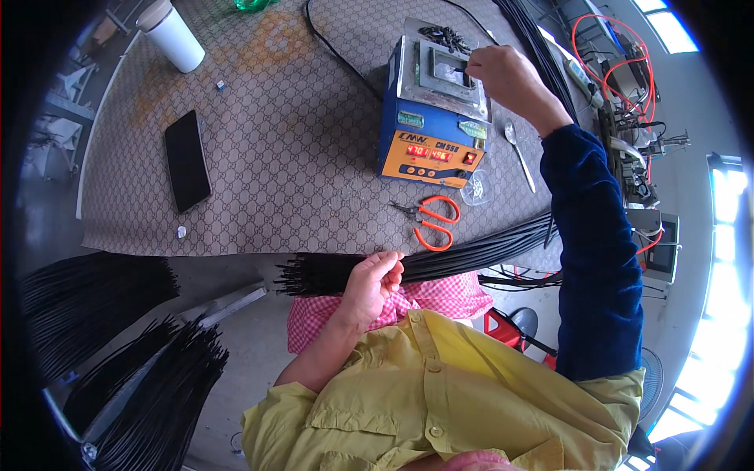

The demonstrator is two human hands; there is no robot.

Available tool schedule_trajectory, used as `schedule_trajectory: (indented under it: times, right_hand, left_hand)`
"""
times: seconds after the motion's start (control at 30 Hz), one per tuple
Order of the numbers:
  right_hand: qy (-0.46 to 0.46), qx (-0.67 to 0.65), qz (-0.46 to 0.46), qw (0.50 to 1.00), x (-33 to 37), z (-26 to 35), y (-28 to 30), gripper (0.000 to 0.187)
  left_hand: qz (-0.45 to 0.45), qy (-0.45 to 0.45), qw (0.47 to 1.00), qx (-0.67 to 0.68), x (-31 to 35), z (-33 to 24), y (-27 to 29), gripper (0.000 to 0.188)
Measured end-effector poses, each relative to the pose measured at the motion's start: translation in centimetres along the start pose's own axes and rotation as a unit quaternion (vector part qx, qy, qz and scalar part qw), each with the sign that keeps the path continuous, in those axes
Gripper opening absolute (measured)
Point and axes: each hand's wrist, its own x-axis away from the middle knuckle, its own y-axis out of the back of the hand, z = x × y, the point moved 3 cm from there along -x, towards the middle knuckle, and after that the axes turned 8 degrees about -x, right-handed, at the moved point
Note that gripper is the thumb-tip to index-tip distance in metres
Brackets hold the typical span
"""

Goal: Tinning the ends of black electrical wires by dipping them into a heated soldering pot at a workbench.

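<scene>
Pinched shut, the right hand's grip point(510, 77) holds the end of one thin black cable over the recessed metal well point(454, 71) on top of the blue and orange box-shaped heating unit point(432, 137), near the table's point(298, 149) far side. Closer in, the left hand point(373, 284) is closed round a thick bundle of long black cables point(471, 253), whose long axis runs left to right along the table's near edge, ends splaying leftward. Orange-handled snips point(433, 222) lie between bundle and unit, a metal spoon point(518, 153) just right. Open tabletop spreads leftward to a black phone point(187, 159).
</scene>
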Motion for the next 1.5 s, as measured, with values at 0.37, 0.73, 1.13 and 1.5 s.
schedule_trajectory:
  times: [0.37, 0.73, 1.13, 1.5]
  right_hand:
    - [0.01, 0.027, 0.009, 1.0, -0.1, 0.8, -0.3, 0.01]
    - [0.048, 0.011, -0.009, 0.999, 0.2, 0.5, -0.1, 0.009]
    - [-0.272, -0.728, -0.036, 0.629, 10.9, 5.2, 0.8, 0.02]
    - [-0.246, -0.863, -0.046, 0.439, 15.6, 9.6, -2.3, 0.017]
  left_hand:
    - [0.003, -0.002, 1.0, 0.002, -0.1, 0.1, 0.1, 0.016]
    - [0.003, -0.001, 1.0, -0.001, 0.1, 0.0, 0.0, 0.016]
    - [0.057, -0.025, 0.998, -0.015, 1.2, -2.8, -3.6, 0.016]
    - [0.1, -0.157, 0.981, -0.045, 0.9, -6.8, -9.7, 0.027]
